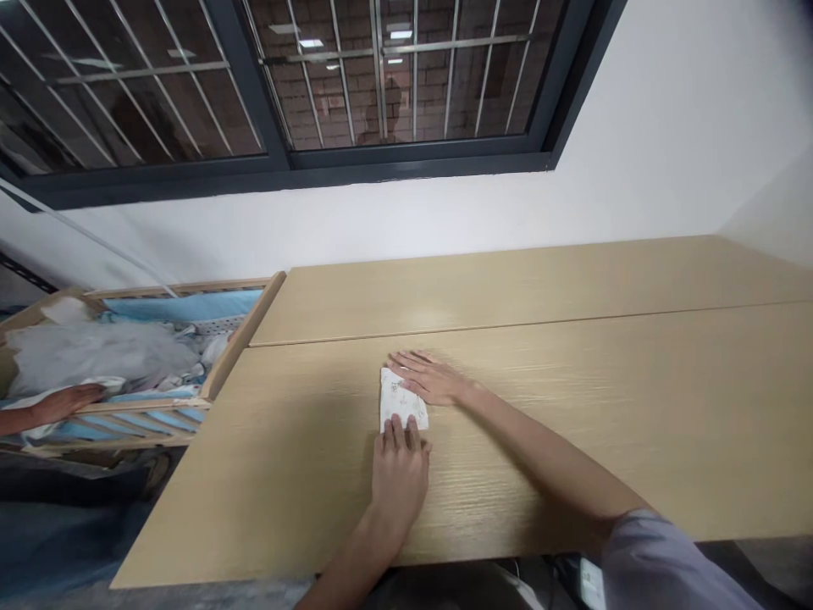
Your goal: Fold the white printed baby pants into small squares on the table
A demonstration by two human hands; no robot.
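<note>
A small folded white cloth [395, 395] with a faint printed pattern lies flat on the pale wood-grain table [305, 474]. Pressing on its near edge are the fingertips of my left hand [400, 466], the fingers pointing away from me. My right hand [432, 379] rests across the cloth's far right part with its fingers stretched out flat, reaching in from the right. Neither hand grips anything that I can see. Part of the cloth is hidden under the fingers.
To the left stands a wooden crib [245, 339] with blue lining and a heap of whitish, sheer fabric [107, 347]. Another person's hand [69, 402] reaches over its near rail. A seam [508, 325] crosses the table; a barred window [406, 157] is behind.
</note>
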